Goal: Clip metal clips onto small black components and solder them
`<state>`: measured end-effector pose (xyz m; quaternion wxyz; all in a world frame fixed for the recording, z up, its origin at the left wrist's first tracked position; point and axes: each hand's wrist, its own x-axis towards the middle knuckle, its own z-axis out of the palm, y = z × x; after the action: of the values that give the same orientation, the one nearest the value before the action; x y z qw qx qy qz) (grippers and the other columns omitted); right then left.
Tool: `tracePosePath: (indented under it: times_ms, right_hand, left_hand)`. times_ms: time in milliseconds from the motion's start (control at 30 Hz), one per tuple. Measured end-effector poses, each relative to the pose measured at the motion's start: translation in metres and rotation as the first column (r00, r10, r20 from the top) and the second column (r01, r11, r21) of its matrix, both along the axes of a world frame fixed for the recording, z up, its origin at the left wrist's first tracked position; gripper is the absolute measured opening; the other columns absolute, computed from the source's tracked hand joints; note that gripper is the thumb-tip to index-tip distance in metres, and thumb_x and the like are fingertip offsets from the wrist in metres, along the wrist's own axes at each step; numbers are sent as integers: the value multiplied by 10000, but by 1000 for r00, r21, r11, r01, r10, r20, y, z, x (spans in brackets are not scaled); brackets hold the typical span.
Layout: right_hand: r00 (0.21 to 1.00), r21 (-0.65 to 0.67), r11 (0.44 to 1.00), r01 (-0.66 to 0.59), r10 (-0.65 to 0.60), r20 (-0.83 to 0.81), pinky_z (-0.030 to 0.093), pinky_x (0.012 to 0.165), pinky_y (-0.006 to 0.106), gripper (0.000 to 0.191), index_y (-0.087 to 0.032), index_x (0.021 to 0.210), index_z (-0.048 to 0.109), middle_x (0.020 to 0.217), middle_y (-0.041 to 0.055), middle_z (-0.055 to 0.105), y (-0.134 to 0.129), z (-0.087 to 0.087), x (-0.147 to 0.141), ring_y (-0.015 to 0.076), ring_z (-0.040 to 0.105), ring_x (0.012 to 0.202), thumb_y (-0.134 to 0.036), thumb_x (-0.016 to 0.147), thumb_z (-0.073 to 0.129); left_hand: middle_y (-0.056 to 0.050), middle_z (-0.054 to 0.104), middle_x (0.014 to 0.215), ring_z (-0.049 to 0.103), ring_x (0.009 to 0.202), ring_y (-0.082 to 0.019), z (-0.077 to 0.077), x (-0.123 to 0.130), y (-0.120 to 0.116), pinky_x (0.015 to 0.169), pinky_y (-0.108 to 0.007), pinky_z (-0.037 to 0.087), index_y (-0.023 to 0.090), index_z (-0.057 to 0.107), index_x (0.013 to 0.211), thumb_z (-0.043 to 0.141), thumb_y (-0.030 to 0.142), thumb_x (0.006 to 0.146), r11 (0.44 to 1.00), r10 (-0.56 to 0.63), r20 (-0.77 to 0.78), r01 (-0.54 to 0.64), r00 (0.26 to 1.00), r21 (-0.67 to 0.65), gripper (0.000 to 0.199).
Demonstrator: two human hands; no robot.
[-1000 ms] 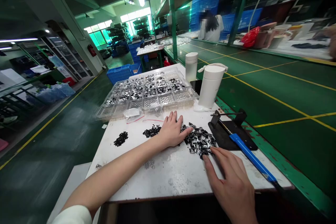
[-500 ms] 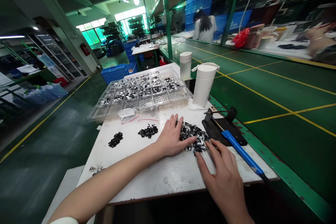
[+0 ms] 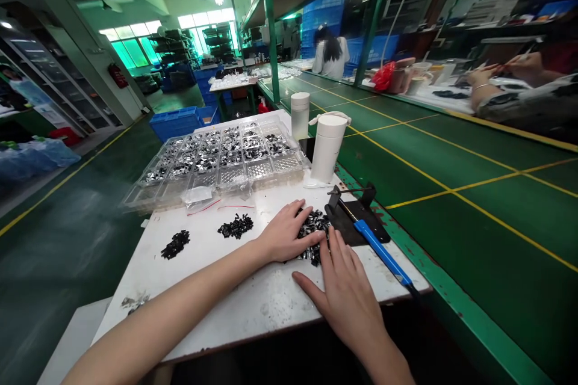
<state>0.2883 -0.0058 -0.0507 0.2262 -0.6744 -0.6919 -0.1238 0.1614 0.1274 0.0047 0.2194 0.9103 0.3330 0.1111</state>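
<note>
A heap of small black and silver parts (image 3: 312, 224) lies on the white tabletop (image 3: 253, 301). My left hand (image 3: 284, 231) rests at the heap's left side, fingers stretched over its edge. Against the right side of the heap is my right hand (image 3: 344, 274), its fingers straight and the thumb spread away. Neither hand grasps anything. Two smaller piles sit farther left: one black pile (image 3: 235, 226) near the middle and another black pile (image 3: 176, 244) beyond it. Parts of the big heap are hidden under my fingers.
Behind the piles stands a clear compartment tray (image 3: 217, 156) full of small metal pieces. A soldering iron (image 3: 379, 249) with a blue handle leans in its black stand at right. A white bottle (image 3: 326, 147) and a frosted bottle (image 3: 300, 115) stand behind. Across the green surface, a co-worker's hands (image 3: 483, 75) show.
My right hand has moved left and in against the heap, which is now more compact. The left hand stays beside it. The whole view has shifted to the right.
</note>
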Motion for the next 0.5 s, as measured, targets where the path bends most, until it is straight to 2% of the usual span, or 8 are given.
tracePosePath:
  times_ms: [167,300,400,500]
  right_hand:
    - [1000,13,1000,-16,17,-19,402,1127,524,850,-29,1446,479,1556,247,421,0,3,0,354,450,1427,-718,968,339]
    - [996,41,999,14,-11,-85,441,1101,498,863,-45,1516,372,1581,235,390,-1,2,-1,352,396,1463,-706,963,383]
    - [992,51,998,39,-32,-123,462,1081,507,863,-80,1563,284,1590,228,377,-1,3,-1,356,364,1481,-695,967,384]
    - [988,54,997,57,-49,-146,481,1059,518,844,-113,1570,270,1588,223,382,-2,4,-2,366,368,1475,-696,968,373]
  left_hand:
    - [-193,289,1661,258,1545,-316,2,-2,0,1262,-486,236,120,365,1560,443,695,938,996,-21,66,27,998,-81,851]
    - [-192,217,1684,185,1568,-306,5,-1,3,1279,-486,181,117,300,1582,487,710,908,975,3,157,33,988,-221,917]
    - [-181,260,1673,211,1562,-290,8,3,1,1284,-461,170,113,316,1568,403,683,952,938,131,315,-15,940,-347,844]
    - [-121,326,1658,268,1548,-257,11,4,-7,1277,-440,219,159,341,1555,298,626,1005,869,298,400,-73,867,-489,723]
